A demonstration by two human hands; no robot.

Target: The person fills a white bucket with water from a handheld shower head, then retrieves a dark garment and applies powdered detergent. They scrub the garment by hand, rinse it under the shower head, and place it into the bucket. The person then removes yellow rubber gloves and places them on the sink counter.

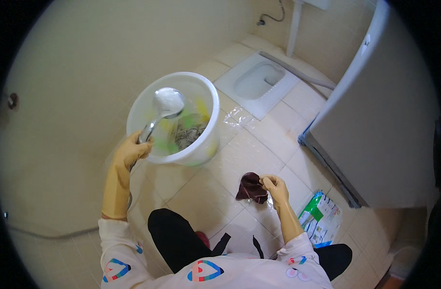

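My left hand (130,151), in a tan rubber glove, grips the handle of a chrome hand shower (168,103). The shower head is over a large white plastic tub (210,135), and water runs from it. Inside the tub lies a grey, wet-looking fabric or fibrous thing (189,136); part of it is hidden behind the spray. In the matching glove, my right hand (274,185) pinches the edge of a dark maroon cloth (250,188) with a pale seam. The cloth hangs just above the tiles or touches them; I cannot tell which.
A squat toilet (258,81) is set in the floor beyond the tub. To the right stands a large white appliance (372,137), with a grey drain hose (303,75) behind it. A printed plastic packet (321,218) lies on the wet tiled floor (220,173). The shower hose (57,236) trails at left.
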